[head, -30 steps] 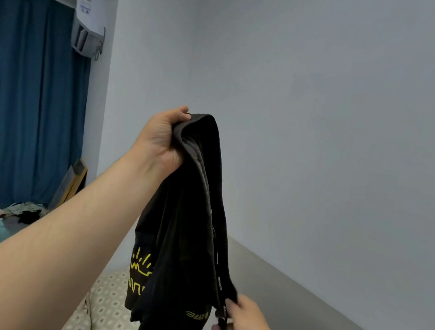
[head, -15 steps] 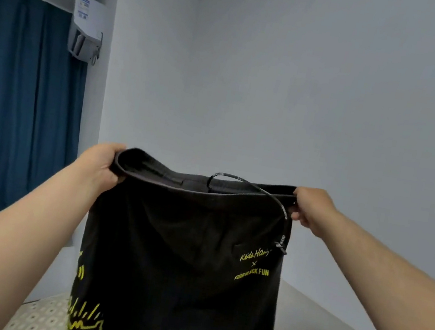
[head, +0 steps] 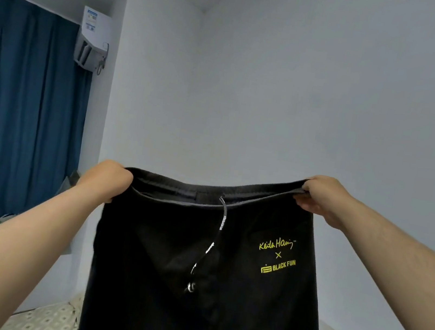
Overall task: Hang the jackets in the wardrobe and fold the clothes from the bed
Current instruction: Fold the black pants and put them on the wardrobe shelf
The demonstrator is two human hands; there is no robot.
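Black shorts (head: 202,271) held up at lower centre of frame, waistband stretched between left hand (head: 107,180) and right hand (head: 319,199), both gripped on its ends, well apart. Folding step judged begun; next, garment to be laid flat on bed (head: 49,320) at lower left, legs halved.

Pale grey walls (head: 335,98) — blue curtain (head: 20,105) (drawn) at left, air conditioner (head: 93,39) beside its top.
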